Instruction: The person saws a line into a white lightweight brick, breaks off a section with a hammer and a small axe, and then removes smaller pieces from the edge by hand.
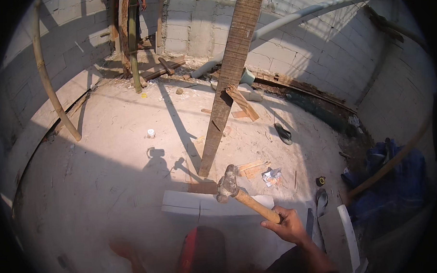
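My right hand (pixel 289 226) is closed around the wooden handle of a hammer (pixel 259 206). The worn metal hammer head is raised over a long white block (pixel 175 200), with a gap I cannot judge. A dark line runs across the block's top and down its front. Just beyond it, a tall wooden plank (pixel 226 93) stands tilted, its foot by a small brown board (pixel 196 187). In the shade at lower left, my left hand (pixel 121 246) hangs apart from the block; its fingers are too dim and smeared to read.
Wood scraps (pixel 251 169), crumpled paper (pixel 272 176) and a black sandal (pixel 283 134) lie on the dusty floor. A white cup-like container (pixel 151 133) stands left. Blue sheeting (pixel 393 178) is heaped right. Poles (pixel 50 84) lean left; another person (pixel 141 19) is far back.
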`<state>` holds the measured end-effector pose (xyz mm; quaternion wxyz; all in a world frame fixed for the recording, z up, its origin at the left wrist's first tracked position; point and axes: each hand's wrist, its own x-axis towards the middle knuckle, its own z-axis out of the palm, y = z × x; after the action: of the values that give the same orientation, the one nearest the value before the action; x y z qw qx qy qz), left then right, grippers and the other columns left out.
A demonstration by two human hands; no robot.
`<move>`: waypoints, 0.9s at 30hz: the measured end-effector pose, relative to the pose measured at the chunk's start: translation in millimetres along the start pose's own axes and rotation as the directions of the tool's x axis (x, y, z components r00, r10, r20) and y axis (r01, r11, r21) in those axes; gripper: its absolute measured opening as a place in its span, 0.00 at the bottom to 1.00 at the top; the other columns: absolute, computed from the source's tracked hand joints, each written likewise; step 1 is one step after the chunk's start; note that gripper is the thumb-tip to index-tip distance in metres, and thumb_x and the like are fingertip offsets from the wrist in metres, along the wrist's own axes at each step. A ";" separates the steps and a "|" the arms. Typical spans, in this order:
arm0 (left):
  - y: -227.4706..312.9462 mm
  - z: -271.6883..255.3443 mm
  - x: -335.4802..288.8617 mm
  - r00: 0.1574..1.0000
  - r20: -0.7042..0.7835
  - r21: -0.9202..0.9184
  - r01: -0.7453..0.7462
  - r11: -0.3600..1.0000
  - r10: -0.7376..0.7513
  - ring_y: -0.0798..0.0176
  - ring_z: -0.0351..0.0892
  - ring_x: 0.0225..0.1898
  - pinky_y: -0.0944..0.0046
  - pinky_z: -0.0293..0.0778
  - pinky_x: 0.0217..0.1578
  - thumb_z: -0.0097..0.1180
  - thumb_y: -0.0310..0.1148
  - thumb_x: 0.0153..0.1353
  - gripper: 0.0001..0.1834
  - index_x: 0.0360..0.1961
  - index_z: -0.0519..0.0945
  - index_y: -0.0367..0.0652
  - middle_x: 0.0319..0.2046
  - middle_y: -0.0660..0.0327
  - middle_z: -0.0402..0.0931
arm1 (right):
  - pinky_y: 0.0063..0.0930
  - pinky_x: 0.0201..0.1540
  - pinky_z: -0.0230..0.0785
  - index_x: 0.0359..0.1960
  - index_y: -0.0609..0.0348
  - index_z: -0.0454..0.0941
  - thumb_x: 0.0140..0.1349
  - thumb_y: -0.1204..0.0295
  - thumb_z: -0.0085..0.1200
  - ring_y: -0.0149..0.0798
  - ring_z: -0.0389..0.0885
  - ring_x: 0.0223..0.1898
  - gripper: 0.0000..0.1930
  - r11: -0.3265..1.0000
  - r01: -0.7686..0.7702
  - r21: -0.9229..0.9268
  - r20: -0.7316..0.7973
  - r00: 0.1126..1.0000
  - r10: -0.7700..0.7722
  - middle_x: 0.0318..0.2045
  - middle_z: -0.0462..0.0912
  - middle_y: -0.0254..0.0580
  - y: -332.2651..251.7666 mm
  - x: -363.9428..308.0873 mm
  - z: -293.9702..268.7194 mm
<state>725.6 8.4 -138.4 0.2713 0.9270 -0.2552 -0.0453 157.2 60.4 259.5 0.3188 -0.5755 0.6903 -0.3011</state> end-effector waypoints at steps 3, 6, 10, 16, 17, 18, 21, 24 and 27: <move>81.1 2.8 -82.1 0.993 0.068 -0.167 -0.084 0.982 0.096 0.39 0.59 0.73 0.46 0.58 0.72 0.59 0.47 0.71 0.39 0.72 0.62 0.30 0.72 0.39 0.61 | 0.32 0.29 0.69 0.33 0.62 0.82 0.56 0.57 0.74 0.31 0.75 0.22 0.20 0.977 -0.114 -0.182 -0.201 0.977 0.077 0.19 0.78 0.40 53.6 -32.3 -46.1; 141.6 -27.2 -107.6 0.953 -0.093 -0.351 -0.302 0.886 0.288 0.39 0.61 0.73 0.48 0.58 0.72 0.57 0.48 0.72 0.39 0.72 0.62 0.28 0.71 0.38 0.62 | 0.38 0.29 0.67 0.33 0.65 0.81 0.57 0.55 0.71 0.34 0.75 0.22 0.22 0.956 -0.276 -0.102 -0.363 0.905 0.223 0.18 0.77 0.42 102.8 -70.7 -78.7; 222.1 -58.5 -116.7 0.857 -0.162 -0.401 -0.510 0.761 0.489 0.41 0.64 0.71 0.49 0.65 0.69 0.55 0.47 0.74 0.36 0.71 0.64 0.31 0.70 0.39 0.63 | 0.38 0.31 0.67 0.30 0.67 0.79 0.60 0.53 0.66 0.35 0.75 0.24 0.24 0.835 -0.525 0.166 -0.514 0.676 0.528 0.19 0.76 0.43 192.9 -163.2 -66.0; 311.0 -147.7 -216.0 0.562 0.166 -0.645 -0.559 0.520 0.810 0.50 0.78 0.61 0.57 0.75 0.61 0.50 0.38 0.76 0.28 0.69 0.68 0.30 0.61 0.45 0.76 | 0.34 0.22 0.66 0.33 0.66 0.80 0.65 0.51 0.62 0.32 0.73 0.19 0.24 0.559 -0.538 0.631 -0.400 0.391 0.829 0.18 0.74 0.35 302.7 -274.2 58.9; 319.1 -160.4 -238.1 0.428 0.308 -0.677 -0.529 0.511 0.850 0.52 0.79 0.60 0.58 0.74 0.61 0.50 0.37 0.76 0.27 0.69 0.69 0.31 0.59 0.46 0.79 | 0.32 0.19 0.64 0.33 0.65 0.80 0.66 0.51 0.61 0.31 0.73 0.18 0.24 0.437 -0.479 0.762 -0.283 0.361 0.889 0.18 0.73 0.33 299.9 -278.3 67.1; 326.8 -166.4 -266.6 0.240 0.356 -0.763 -0.484 0.430 0.903 0.52 0.80 0.59 0.57 0.73 0.61 0.52 0.37 0.74 0.24 0.64 0.75 0.30 0.53 0.46 0.83 | 0.32 0.19 0.64 0.33 0.65 0.80 0.66 0.51 0.61 0.31 0.73 0.18 0.24 0.404 -0.475 0.782 -0.263 0.336 0.904 0.18 0.73 0.33 305.7 -287.9 77.6; 355.1 -175.4 -315.4 -0.261 0.670 -0.619 -0.714 0.328 0.695 0.51 0.80 0.58 0.56 0.71 0.61 0.55 0.37 0.71 0.22 0.57 0.81 0.29 0.49 0.46 0.85 | 0.26 0.15 0.62 0.31 0.60 0.76 0.69 0.52 0.61 0.26 0.67 0.13 0.21 0.353 -0.320 0.879 -0.267 0.283 0.921 0.17 0.69 0.28 323.2 -321.7 98.4; 360.8 -163.7 -316.7 -0.286 0.725 -0.577 -0.748 0.327 0.627 0.50 0.80 0.55 0.54 0.70 0.61 0.55 0.39 0.71 0.22 0.54 0.82 0.28 0.49 0.46 0.85 | 0.26 0.16 0.63 0.30 0.60 0.74 0.69 0.51 0.60 0.26 0.67 0.13 0.22 0.412 -0.375 0.831 -0.357 0.209 0.910 0.15 0.69 0.27 332.7 -324.1 80.5; 362.1 -157.8 -304.4 -0.282 0.763 -0.538 -0.776 0.329 0.582 0.50 0.81 0.53 0.54 0.71 0.60 0.53 0.39 0.71 0.23 0.54 0.82 0.28 0.49 0.46 0.84 | 0.36 0.25 0.69 0.38 0.69 0.79 0.68 0.49 0.57 0.36 0.77 0.21 0.27 0.370 -0.434 0.821 -0.323 0.181 0.929 0.21 0.76 0.41 341.7 -344.6 56.5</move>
<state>334.8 -26.1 169.4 -0.0364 0.4015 -0.8380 -0.3678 42.1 450.9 -10.4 0.2462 0.1425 0.8139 -0.5065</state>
